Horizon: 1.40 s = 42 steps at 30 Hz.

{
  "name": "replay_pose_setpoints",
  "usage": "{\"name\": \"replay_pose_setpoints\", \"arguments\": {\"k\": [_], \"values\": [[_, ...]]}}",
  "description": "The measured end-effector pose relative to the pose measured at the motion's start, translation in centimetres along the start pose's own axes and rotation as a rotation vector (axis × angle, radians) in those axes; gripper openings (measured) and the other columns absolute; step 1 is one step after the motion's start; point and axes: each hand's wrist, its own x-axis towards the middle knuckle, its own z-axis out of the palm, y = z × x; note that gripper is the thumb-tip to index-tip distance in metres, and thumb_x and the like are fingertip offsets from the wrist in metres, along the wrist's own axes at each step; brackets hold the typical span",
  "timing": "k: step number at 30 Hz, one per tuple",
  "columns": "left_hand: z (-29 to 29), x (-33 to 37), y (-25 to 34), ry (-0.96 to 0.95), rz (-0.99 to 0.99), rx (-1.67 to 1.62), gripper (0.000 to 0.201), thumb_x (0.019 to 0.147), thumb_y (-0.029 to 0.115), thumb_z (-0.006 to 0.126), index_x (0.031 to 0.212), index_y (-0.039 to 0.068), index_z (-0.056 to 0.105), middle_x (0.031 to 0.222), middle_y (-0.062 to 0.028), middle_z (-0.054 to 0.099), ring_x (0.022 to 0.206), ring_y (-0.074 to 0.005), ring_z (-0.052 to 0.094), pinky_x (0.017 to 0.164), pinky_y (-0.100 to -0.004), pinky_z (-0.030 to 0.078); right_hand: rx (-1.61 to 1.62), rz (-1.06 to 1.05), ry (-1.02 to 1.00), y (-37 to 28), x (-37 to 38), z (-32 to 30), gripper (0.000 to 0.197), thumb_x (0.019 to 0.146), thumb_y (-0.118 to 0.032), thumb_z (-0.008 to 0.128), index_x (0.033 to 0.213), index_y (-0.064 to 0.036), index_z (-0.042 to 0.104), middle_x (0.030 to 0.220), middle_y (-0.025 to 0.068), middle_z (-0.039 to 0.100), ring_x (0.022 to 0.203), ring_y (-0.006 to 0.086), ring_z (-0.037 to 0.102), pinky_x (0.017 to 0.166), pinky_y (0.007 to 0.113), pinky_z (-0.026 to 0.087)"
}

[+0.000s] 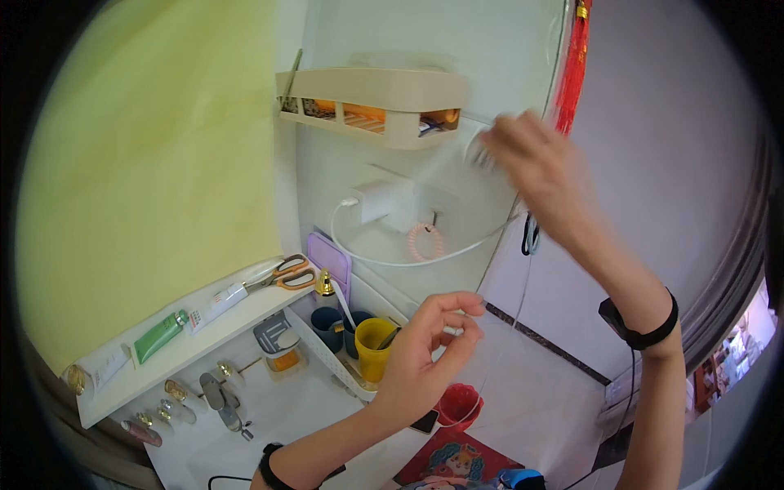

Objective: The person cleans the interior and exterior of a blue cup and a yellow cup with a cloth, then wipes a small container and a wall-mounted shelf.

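My right hand (535,167) is raised beside the right end of a beige wall shelf (408,122). Its fingers are closed on a small whitish rounded object (478,151), too smeared by motion to name. Lower down, my left hand (433,351) is half curled, with a gap between thumb and fingers and nothing visible in it. It is nearest to a yellow cup (373,347). A white cable (408,264) runs from a white plug adapter (377,202) on the wall toward the door's edge. A pink coil hair tie (425,242) hangs from a hook beneath the adapter.
On the ledge at left lie orange-handled scissors (294,273), a green tube (161,336) and a white tube (218,306). Dark cups (327,328) stand near a purple board (331,261). A red tassel (573,73) hangs upper right. Below are a red bowl (459,406) and red mat (420,457).
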Motion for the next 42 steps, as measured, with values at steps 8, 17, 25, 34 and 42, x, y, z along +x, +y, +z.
{"name": "replay_pose_setpoints", "arguments": {"k": [8, 17, 25, 34, 42], "values": [[0.5, 4.9, 2.1, 0.123, 0.252, -0.098, 0.038, 0.091, 0.001, 0.053, 0.128, 0.001, 0.042, 0.126, -0.0106, 0.047, 0.104, -0.0134, 0.057, 0.082, -0.0266, 0.046, 0.504, 0.355, -0.113, -1.4, -0.1, -1.6, 0.025, 0.072, 0.000, 0.067, 0.096, -0.0034, 0.064, 0.091, 0.0059, 0.060, 0.083, 0.0223, 0.061, 0.063, 0.030, 0.050], [-2.1, 9.0, 4.9, 0.280, 0.391, 0.282, 0.029, 0.081, -0.001, 0.059, 0.107, 0.002, 0.046, 0.091, -0.0132, 0.061, 0.070, -0.0265, 0.063, 0.068, -0.0345, 0.051, 1.065, 0.582, -0.039, -4.8, -0.4, -2.5, 0.024, 0.078, 0.005, 0.063, 0.100, -0.0024, 0.061, 0.097, 0.0047, 0.062, 0.085, 0.0174, 0.059, 0.064, 0.028, 0.049], [-16.1, 9.6, 6.2, 0.300, 0.993, 1.652, 0.029, 0.073, 0.004, 0.060, 0.101, 0.011, 0.058, 0.096, -0.0039, 0.060, 0.083, -0.0222, 0.063, 0.064, -0.0327, 0.053, 0.382, 0.023, 0.028, -2.7, -1.7, 1.1, 0.023, 0.065, 0.004, 0.067, 0.085, -0.0066, 0.063, 0.093, 0.0050, 0.062, 0.080, 0.0213, 0.057, 0.060, 0.031, 0.047], [-17.8, 19.7, 2.1, 0.248, 1.102, 1.401, 0.020, 0.081, 0.011, 0.063, 0.101, 0.010, 0.065, 0.092, -0.0061, 0.063, 0.076, -0.0255, 0.064, 0.061, -0.0353, 0.053, 0.479, 0.040, -0.067, -2.6, -0.8, 3.0, 0.022, 0.064, 0.005, 0.067, 0.083, -0.0061, 0.064, 0.080, 0.0041, 0.060, 0.069, 0.0209, 0.054, 0.058, 0.032, 0.044], [-17.8, 19.8, 3.2, -0.012, 0.742, 0.857, 0.053, 0.071, 0.031, 0.077, 0.116, 0.008, 0.062, 0.107, -0.0133, 0.065, 0.093, -0.0275, 0.065, 0.079, -0.0362, 0.052, 0.484, 0.118, -0.192, -2.9, 0.8, 2.9, 0.020, 0.064, 0.004, 0.067, 0.081, -0.0071, 0.066, 0.066, 0.0030, 0.055, 0.061, 0.0196, 0.052, 0.052, 0.031, 0.042]]}}
